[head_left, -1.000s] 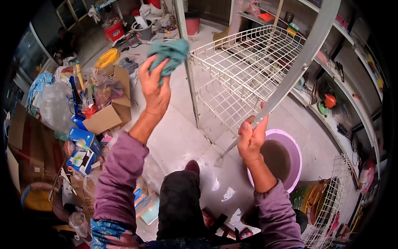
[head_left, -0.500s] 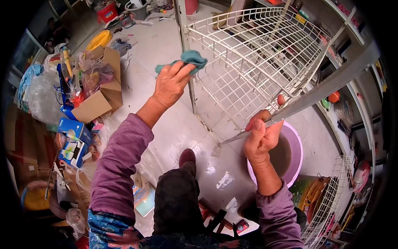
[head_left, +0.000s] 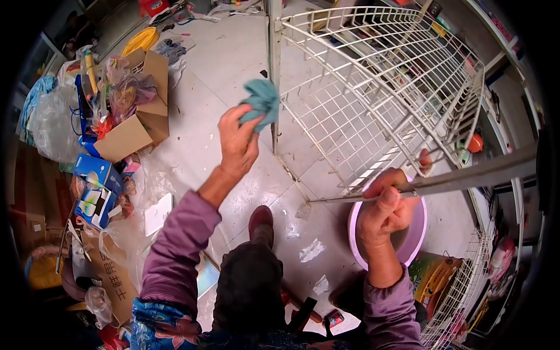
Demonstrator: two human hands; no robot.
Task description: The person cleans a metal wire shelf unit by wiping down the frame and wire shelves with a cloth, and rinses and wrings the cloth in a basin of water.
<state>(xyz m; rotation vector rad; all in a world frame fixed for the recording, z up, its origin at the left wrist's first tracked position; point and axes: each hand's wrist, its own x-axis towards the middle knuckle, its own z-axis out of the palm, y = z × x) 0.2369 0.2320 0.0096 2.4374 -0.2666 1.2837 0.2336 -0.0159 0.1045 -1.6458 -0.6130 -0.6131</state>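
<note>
My left hand (head_left: pixel 238 142) holds a bunched teal cloth (head_left: pixel 261 104) between thumb and fingers. The cloth overlaps the upright metal post (head_left: pixel 275 52) of a white wire rack (head_left: pixel 382 77); whether it touches the post I cannot tell. My right hand (head_left: pixel 386 214) is closed around a grey metal bar (head_left: pixel 484 174) of the rack's frame, with a fingertip showing beyond the bar. Beneath that hand, a pink basin (head_left: pixel 421 233) stands on the floor; dark water showed in it earlier, and now my hand covers much of the inside.
An open cardboard box (head_left: pixel 125 137) full of plastic-wrapped items stands at the left, beside a blue box (head_left: pixel 96 184). A yellow coil (head_left: pixel 140 41) lies further back. Shelves with goods run along the right, above another wire rack (head_left: pixel 464 286). White scraps (head_left: pixel 311 251) lie on the tiles.
My left hand has moved slightly down and turned more upright, and the cloth is bunched differently. The rack and my right hand appear further right in view; my right hand still grips the bar.
</note>
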